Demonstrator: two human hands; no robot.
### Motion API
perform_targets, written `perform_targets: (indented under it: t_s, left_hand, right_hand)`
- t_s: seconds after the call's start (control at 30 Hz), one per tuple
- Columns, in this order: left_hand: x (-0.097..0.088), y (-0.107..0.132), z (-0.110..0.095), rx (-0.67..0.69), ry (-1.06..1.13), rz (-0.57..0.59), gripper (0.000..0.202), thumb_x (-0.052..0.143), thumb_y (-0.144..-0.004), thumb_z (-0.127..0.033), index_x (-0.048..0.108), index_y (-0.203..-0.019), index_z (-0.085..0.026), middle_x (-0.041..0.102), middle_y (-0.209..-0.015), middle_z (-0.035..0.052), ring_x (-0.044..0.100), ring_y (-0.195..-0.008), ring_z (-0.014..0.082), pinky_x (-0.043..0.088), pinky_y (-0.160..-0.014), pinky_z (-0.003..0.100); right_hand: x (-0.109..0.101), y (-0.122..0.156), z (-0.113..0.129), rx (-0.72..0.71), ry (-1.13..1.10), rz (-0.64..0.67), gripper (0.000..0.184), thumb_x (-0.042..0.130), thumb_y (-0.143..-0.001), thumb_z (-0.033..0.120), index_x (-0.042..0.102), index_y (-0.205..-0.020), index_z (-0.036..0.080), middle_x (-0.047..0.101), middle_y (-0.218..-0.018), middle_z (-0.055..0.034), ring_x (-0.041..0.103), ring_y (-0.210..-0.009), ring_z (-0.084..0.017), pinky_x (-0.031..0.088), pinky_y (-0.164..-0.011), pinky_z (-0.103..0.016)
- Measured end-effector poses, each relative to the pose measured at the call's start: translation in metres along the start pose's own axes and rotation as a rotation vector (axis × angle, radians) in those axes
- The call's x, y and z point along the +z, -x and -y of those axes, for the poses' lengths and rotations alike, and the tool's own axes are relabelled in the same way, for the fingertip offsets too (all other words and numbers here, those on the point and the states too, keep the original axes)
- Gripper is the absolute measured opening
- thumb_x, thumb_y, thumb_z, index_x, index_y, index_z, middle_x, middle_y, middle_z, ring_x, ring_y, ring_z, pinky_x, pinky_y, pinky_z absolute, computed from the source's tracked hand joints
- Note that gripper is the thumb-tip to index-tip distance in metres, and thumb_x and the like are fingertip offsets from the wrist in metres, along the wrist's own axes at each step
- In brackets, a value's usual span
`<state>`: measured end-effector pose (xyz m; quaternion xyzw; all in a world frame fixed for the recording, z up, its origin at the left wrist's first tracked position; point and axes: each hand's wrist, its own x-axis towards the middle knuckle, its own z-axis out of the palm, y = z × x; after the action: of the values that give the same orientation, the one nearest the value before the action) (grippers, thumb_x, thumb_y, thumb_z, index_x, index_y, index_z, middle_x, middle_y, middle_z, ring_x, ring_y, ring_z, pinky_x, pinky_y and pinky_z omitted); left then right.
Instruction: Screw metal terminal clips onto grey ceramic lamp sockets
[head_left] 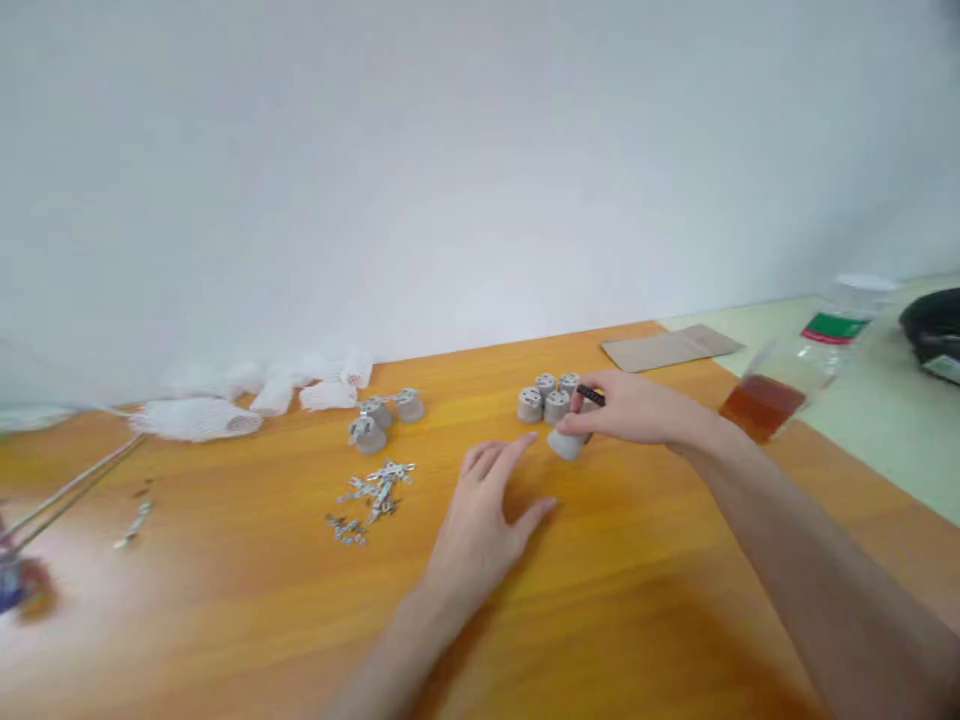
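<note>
Head view: grey cup (564, 445) in right fingers (581, 423)

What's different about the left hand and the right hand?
The left hand is open and holds nothing, but the right hand grips a grey cup-shaped piece. The left hand has no tool-like thing at its fingers, while the right hand has a black ridged thing there. Both hands are bare, with no gloves.
</note>
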<state>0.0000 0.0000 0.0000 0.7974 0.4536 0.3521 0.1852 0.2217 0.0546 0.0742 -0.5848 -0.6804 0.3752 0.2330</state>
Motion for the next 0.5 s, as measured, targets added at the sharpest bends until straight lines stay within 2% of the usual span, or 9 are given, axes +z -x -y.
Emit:
perform_targets:
  t_s: [0.1, 0.2, 0.27, 0.33, 0.43, 0.5]
  left_hand:
    - [-0.013, 0.009, -0.001, -0.038, 0.079, -0.113, 0.063, 0.081, -0.080, -0.035, 0.052, -0.136, -0.028, 0.069, -0.125, 0.0058, 0.066, -0.108, 0.0216, 0.056, -0.093, 0.039]
    - [-0.028, 0.017, 0.000, -0.048, 0.047, -0.285, 0.046, 0.078, -0.083, -0.031, 0.059, -0.125, -0.027, 0.072, -0.118, 0.0036, 0.068, -0.092, 0.0180, 0.056, -0.086, 0.036]
    - [-0.038, 0.022, 0.002, -0.059, 0.011, -0.374, 0.044, 0.078, -0.082, -0.027, 0.061, -0.123, -0.027, 0.073, -0.115, 0.0029, 0.068, -0.090, 0.0175, 0.055, -0.088, 0.036]
    - [-0.046, 0.027, 0.004, -0.077, 0.043, -0.415, 0.049, 0.080, -0.080, -0.026, 0.060, -0.125, -0.026, 0.073, -0.113, 0.0029, 0.069, -0.093, 0.0179, 0.055, -0.088, 0.035]
    - [-0.053, 0.033, 0.004, -0.072, 0.091, -0.432, 0.044, 0.081, -0.079, -0.024, 0.063, -0.119, -0.025, 0.074, -0.110, 0.0023, 0.069, -0.096, 0.0182, 0.055, -0.088, 0.034]
    - [-0.057, 0.036, 0.005, -0.063, 0.082, -0.419, 0.039, 0.080, -0.080, -0.022, 0.065, -0.116, -0.025, 0.075, -0.108, 0.0019, 0.069, -0.096, 0.0181, 0.054, -0.087, 0.033]
  right_hand:
    - [0.023, 0.002, 0.018, 0.004, -0.324, 0.160, 0.022, 0.074, -0.082, 0.036, 0.060, -0.083, 0.019, 0.050, -0.067, 0.0051, 0.034, -0.050, -0.005, 0.020, -0.043, -0.022]
    - [0.049, 0.000, 0.025, 0.030, -0.684, 0.392, 0.030, 0.076, -0.083, 0.043, 0.057, -0.087, 0.020, 0.039, -0.063, 0.0098, 0.018, -0.043, -0.003, 0.009, -0.041, -0.022]
    - [0.067, -0.001, 0.025, 0.057, -0.865, 0.520, 0.031, 0.074, -0.086, 0.045, 0.056, -0.087, 0.019, 0.044, -0.065, 0.0088, 0.016, -0.043, -0.001, 0.008, -0.040, -0.020]
    - [0.082, -0.003, 0.022, 0.102, -1.002, 0.614, 0.030, 0.073, -0.088, 0.043, 0.055, -0.085, 0.019, 0.044, -0.065, 0.0093, 0.015, -0.042, -0.001, 0.010, -0.038, -0.018]
    - [0.100, -0.003, 0.017, 0.163, -1.107, 0.658, 0.025, 0.073, -0.088, 0.039, 0.059, -0.089, 0.018, 0.050, -0.068, 0.0081, 0.014, -0.040, 0.001, 0.011, -0.037, -0.015]
    - [0.110, -0.003, 0.014, 0.212, -1.111, 0.621, 0.022, 0.073, -0.088, 0.037, 0.062, -0.091, 0.018, 0.054, -0.071, 0.0064, 0.015, -0.039, 0.001, 0.010, -0.036, -0.015]
